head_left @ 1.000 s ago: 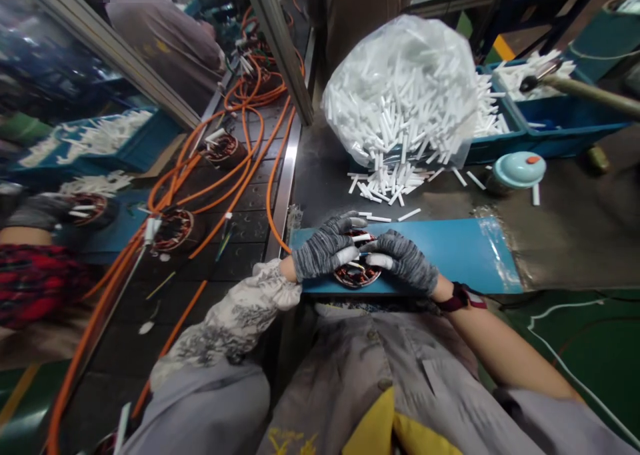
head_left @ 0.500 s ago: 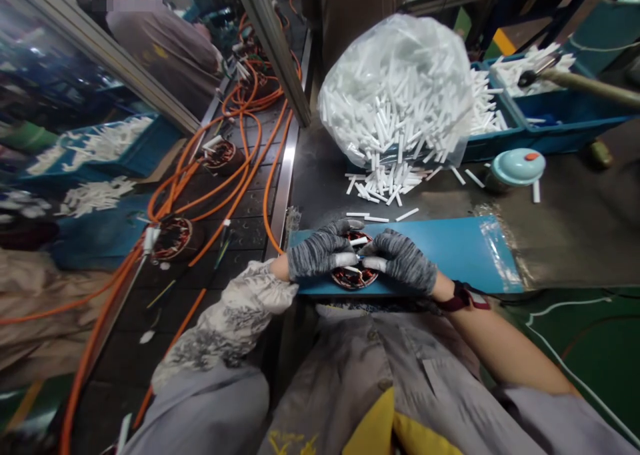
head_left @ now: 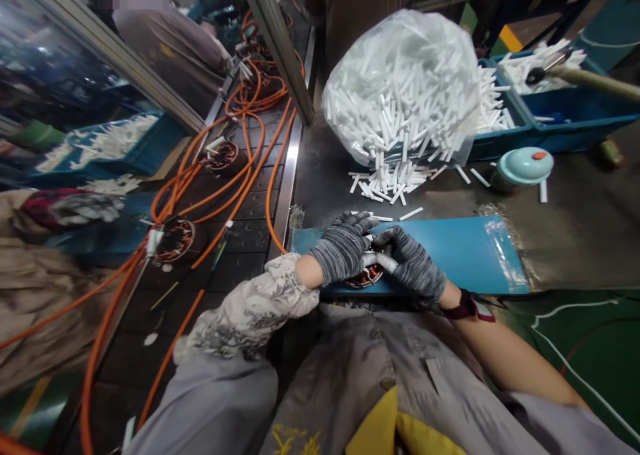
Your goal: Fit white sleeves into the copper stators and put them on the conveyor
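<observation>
A round stator with copper windings (head_left: 367, 279) sits on a blue board (head_left: 465, 251) in front of me, mostly covered by my hands. My left hand (head_left: 345, 248), in a grey knitted glove with pale fingertips, bends over its far left side with fingers closed together. From the right, my gloved right hand (head_left: 414, 265) brings thumb and fingertips to the top of the windings in a pinch. What lies between the fingertips of either hand is hidden. A few white tubes (head_left: 411, 213) lie just beyond my fingers.
A clear plastic bag of white tubes (head_left: 400, 95) spills onto the bench. Blue bins (head_left: 575, 135), a hammer (head_left: 595, 81) and a light-blue lidded cup (head_left: 525, 167) stand right. Leftward are orange hoses (head_left: 273, 201), more stators (head_left: 175, 241) and a co-worker's gloved hand (head_left: 90, 207).
My left hand has shifted right and turned over the stator, covering more of it. My right hand stays close by with its fingers bent. A co-worker's gloved hand has appeared at the left.
</observation>
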`<state>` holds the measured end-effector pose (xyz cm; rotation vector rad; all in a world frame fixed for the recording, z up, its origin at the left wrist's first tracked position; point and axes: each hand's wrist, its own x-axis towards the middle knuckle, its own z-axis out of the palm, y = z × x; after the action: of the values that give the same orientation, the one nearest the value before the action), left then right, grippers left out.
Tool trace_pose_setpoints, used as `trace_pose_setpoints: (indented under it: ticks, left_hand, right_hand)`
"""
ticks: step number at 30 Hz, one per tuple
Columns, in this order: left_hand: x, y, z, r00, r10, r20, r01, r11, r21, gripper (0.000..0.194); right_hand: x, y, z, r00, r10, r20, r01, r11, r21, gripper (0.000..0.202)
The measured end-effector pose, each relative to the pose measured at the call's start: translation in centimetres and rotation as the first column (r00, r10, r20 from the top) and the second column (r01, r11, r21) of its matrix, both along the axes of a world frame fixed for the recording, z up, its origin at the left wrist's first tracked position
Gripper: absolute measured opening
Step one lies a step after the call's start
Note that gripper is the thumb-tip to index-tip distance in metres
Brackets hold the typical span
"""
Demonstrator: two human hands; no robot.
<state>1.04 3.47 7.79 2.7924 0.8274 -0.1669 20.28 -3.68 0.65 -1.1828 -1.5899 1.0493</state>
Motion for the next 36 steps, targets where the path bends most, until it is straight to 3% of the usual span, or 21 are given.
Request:
trace_pose_setpoints:
  ticks: [3, 6, 10, 13, 17, 22, 25, 27, 30, 32, 34, 36]
  left_hand:
    - [0.9, 0.4, -0.4, 0.993, -0.116, -0.003, 0.116, 0.990, -0.077, 0.041]
    - [1.1, 0.8, -0.5, 0.999, -0.034, 0.024, 0.035, 0.998, -0.050, 0.037]
    - [-0.1, 0.7, -0.2, 0.999, 0.029, 0.037, -0.024, 0.989, -0.148, 0.044]
    - [-1.5, -0.1, 0.1, 0.991, 0.093, 0.098, -0.089, 0.995, -0.045, 0.050]
    - [-2.4, -1.2, 0.0, 0.976, 0.105, 0.189, -0.115, 0.993, 0.041, 0.032]
    - [-0.1, -1.3, -0.7, 0.975, 0.089, 0.201, -0.084, 0.996, -0.032, 0.031]
    - [1.8, -1.1, -0.9, 0.977, 0.079, 0.198, -0.074, 0.997, -0.030, 0.031]
    - [1.8, -0.9, -0.8, 0.968, 0.094, 0.233, -0.090, 0.996, -0.029, 0.029]
    - [-1.0, -0.8, -0.9, 0.921, 0.155, 0.357, -0.124, 0.986, -0.109, 0.043]
    - [-3.9, -0.9, -1.3, 0.891, 0.140, 0.432, -0.051, 0.976, -0.212, 0.076]
    - [-6.5, -1.3, -2.1, 0.898, 0.037, 0.439, 0.055, 0.979, -0.195, 0.098]
    - [-8.1, -1.9, -3.2, 0.928, -0.045, 0.369, 0.080, 0.994, -0.080, 0.088]
  right_hand:
    - [0.7, 0.3, -0.3, 0.992, 0.084, -0.091, -0.085, 0.996, -0.005, 0.021]
    - [1.2, 0.3, -0.7, 0.983, 0.131, -0.132, -0.131, 0.991, 0.005, 0.018]
    - [1.0, -0.4, -0.7, 0.994, 0.096, -0.057, -0.094, 0.995, 0.036, 0.014]
    - [0.5, -1.0, -0.2, 0.999, 0.026, 0.033, -0.028, 0.998, 0.056, 0.017]
    - [0.2, -1.0, 0.6, 0.997, -0.004, 0.079, -0.001, 0.997, 0.072, 0.009]
    - [0.7, 0.0, 0.3, 0.995, 0.081, 0.064, -0.085, 0.994, 0.066, 0.007]
    - [1.2, 0.1, -0.3, 0.996, 0.077, 0.051, -0.081, 0.994, 0.069, 0.012]
    - [1.7, -0.4, -0.4, 0.999, 0.050, 0.021, -0.050, 0.998, 0.032, 0.014]
    - [2.0, -2.1, -0.4, 1.000, 0.001, 0.014, 0.000, 1.000, -0.017, 0.014]
    - [1.8, -3.4, -0.4, 0.993, 0.105, 0.056, -0.104, 0.994, -0.016, 0.015]
    - [1.1, -4.2, -0.5, 0.964, 0.233, 0.130, -0.239, 0.971, 0.031, 0.018]
    - [0.1, -4.0, -0.4, 0.937, 0.272, 0.219, -0.296, 0.951, 0.089, 0.025]
